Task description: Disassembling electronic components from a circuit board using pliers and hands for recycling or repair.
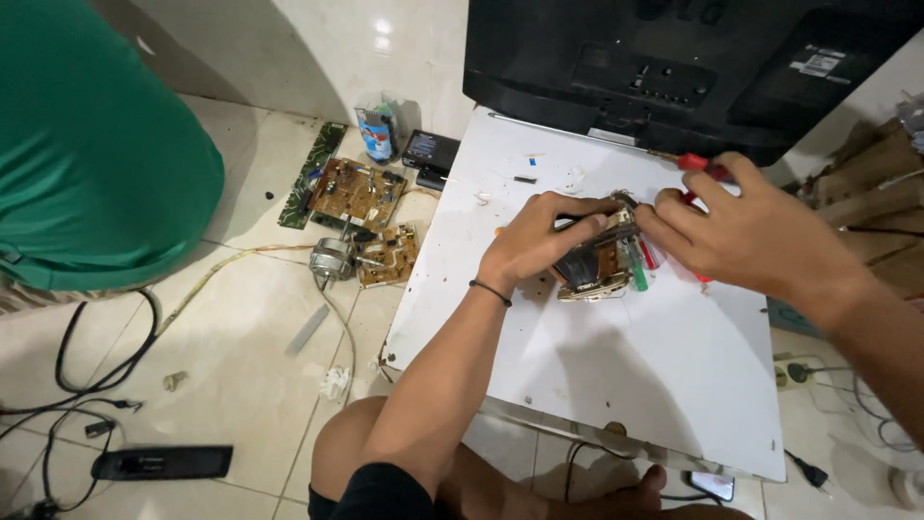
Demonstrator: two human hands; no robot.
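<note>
Green-clad person (91, 144) at far left; circuit boards (361, 193) on the tiled floor. Left hand (534, 241) closed over a small motor part (597, 265) on the white panel (597, 385). Right hand (741, 231) pinches its other side, fingers curled, red screwdriver (698, 164) just behind.

Your head camera gives an evenly lit, mostly sharp view from above, with a little glare and soft shadow.

You get bright indoor light from overhead: two small glare spots sit on the glossy wall tile (383, 34), and the white board (664, 376) reads almost washed out. Your left hand (539, 241) and right hand (741, 231) throw soft grey shadows toward you across the board. The black television back (674, 67) swallows detail. The green shirt (87, 144) at the edge looks soft and stretched; straight lines bow slightly near the corners.
</note>
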